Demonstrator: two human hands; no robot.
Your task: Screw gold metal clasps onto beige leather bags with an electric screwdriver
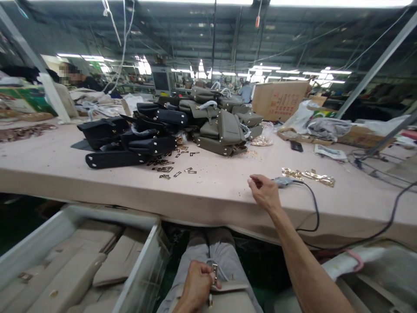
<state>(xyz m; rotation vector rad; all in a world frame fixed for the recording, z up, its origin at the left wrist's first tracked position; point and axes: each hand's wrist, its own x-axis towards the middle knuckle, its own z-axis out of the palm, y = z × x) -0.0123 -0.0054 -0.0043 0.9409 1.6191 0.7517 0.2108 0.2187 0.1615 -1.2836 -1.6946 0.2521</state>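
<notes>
My left hand [197, 284] is closed on a beige bag [228, 300] in my lap, pinching its metal clasp [214, 273]. My right hand [264, 191] reaches out over the pink work table [97, 174], fingers curled, resting just left of a small grey corded tool [283, 181]. The hand touches the table near the tool, and nothing shows inside its fingers. Gold metal fittings [312, 176] lie just beyond the tool.
Piles of black bags [130, 139] and olive bags [224, 126] sit mid-table with loose metal buckles [169, 167]. A cardboard box [278, 100] stands behind. A bin of beige bag panels [81, 265] is at lower left. A person sits far left. Cables trail at right.
</notes>
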